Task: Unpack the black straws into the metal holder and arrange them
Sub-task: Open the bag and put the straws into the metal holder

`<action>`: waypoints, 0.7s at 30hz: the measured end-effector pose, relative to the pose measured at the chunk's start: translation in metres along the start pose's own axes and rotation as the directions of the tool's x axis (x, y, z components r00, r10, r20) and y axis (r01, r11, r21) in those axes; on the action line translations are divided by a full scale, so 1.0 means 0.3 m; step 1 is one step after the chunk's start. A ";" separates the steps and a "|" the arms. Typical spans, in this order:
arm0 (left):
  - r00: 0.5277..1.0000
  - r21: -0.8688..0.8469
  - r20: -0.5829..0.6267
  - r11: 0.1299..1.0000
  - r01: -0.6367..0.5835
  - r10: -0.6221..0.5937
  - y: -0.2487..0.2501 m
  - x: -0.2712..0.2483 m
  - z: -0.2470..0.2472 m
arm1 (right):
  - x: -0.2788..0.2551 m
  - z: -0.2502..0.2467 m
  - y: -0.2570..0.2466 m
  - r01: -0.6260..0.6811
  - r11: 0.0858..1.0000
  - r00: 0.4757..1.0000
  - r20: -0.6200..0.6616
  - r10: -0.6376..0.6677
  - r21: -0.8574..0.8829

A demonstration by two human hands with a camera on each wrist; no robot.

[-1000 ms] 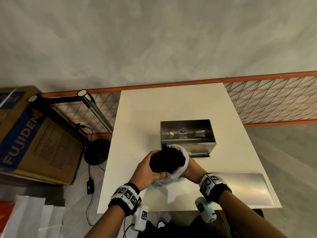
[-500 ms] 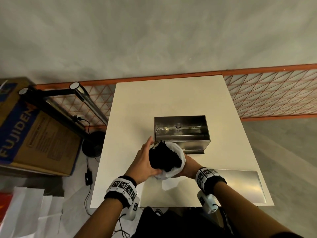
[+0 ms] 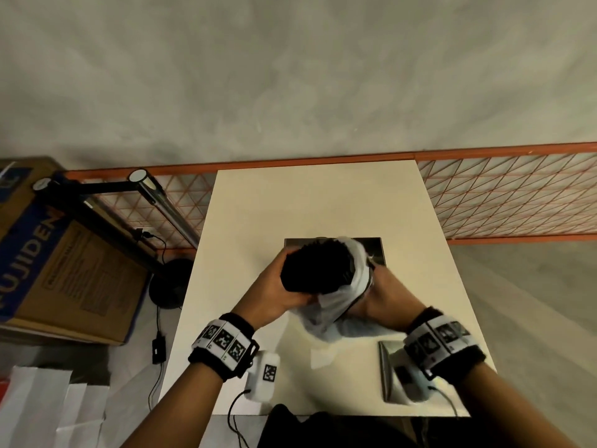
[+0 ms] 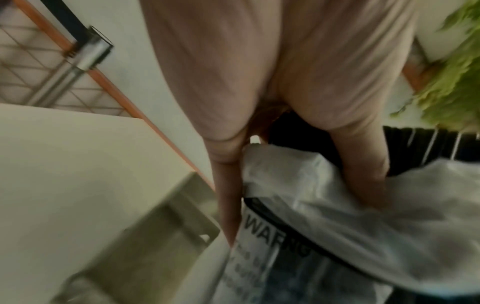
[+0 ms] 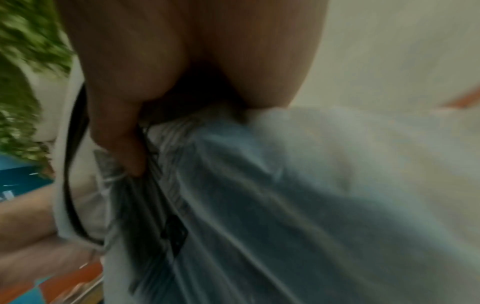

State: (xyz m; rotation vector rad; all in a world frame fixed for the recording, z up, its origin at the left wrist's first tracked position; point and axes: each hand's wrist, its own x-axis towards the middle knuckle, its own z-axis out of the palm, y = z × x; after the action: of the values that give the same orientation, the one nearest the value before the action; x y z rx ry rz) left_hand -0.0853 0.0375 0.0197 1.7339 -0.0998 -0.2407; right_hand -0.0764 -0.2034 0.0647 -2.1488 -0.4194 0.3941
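Note:
A thick bundle of black straws [image 3: 318, 266] sticks out of a white plastic bag [image 3: 339, 295], held over the metal holder [image 3: 376, 250], which is mostly hidden behind it. My left hand [image 3: 277, 286] grips the bare straw bundle from the left. My right hand [image 3: 384, 294] holds the bag on the right side, fingers curled into the plastic. In the left wrist view the fingers [image 4: 363, 164] press into the bag [image 4: 337, 216] printed with a warning, with the straws [image 4: 428, 144] beyond. The right wrist view is blurred, with my fingers [image 5: 119, 139] pinching the bag [image 5: 285, 195].
A flat metal lid [image 3: 389, 373] lies on the white table [image 3: 316, 202] near the front right. An orange mesh fence [image 3: 510, 198] runs behind the table. A black stand [image 3: 97, 218] and a cardboard box [image 3: 58, 263] are on the floor at left.
Both hands have carried the straw bundle and bag forward, from in front of the holder to over it. The bag has slipped further back off the straws.

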 end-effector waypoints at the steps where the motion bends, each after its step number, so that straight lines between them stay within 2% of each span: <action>1: 0.999 -0.044 -0.037 0.999 -0.020 0.018 0.010 0.033 0.019 | 0.006 -0.057 -0.036 0.046 0.995 0.999 -0.006 -0.046 -0.084; 3: 0.995 -0.136 -0.098 0.990 -0.042 0.029 0.008 0.101 0.058 | 0.036 -0.160 -0.112 0.077 0.945 0.997 0.021 -0.074 -0.319; 5: 0.992 -0.114 -0.116 0.992 -0.059 0.046 -0.013 0.171 0.100 | 0.081 -0.220 -0.154 0.056 0.855 0.998 0.033 -0.045 -0.516; 9: 0.993 0.048 -0.101 0.997 0.058 -0.053 -0.065 0.268 0.168 | 0.200 -0.191 -0.106 0.028 0.690 0.994 0.093 0.057 -0.723; 11: 0.991 0.210 -0.103 0.972 0.105 -0.084 -0.099 0.295 0.185 | 0.238 -0.151 -0.069 0.045 0.633 0.990 0.118 0.073 -0.773; 12: 0.986 0.221 -0.111 0.964 0.145 -0.122 -0.125 0.303 0.186 | 0.253 -0.135 -0.057 0.053 0.616 0.991 0.119 0.068 -0.786; 17: 0.956 -0.111 -0.104 0.958 0.263 -0.274 -0.204 0.295 0.169 | 0.301 -0.085 -0.011 0.063 0.593 0.990 0.125 0.063 -0.803; 19: 0.940 -0.249 -0.093 0.922 0.296 -0.327 -0.206 0.298 0.165 | 0.306 -0.077 0.003 0.052 0.596 0.992 0.112 0.064 -0.802; 21: 0.909 -0.413 -0.102 0.848 0.332 -0.405 -0.181 0.289 0.154 | 0.305 -0.074 0.014 0.038 0.591 0.993 0.098 0.069 -0.806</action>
State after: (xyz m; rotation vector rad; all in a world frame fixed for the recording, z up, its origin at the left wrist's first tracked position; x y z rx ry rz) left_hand -0.0145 -0.0149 -0.0501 1.3561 0.4043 -0.3548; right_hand 0.0154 -0.1819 0.0622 -3.0429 -0.7619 0.3799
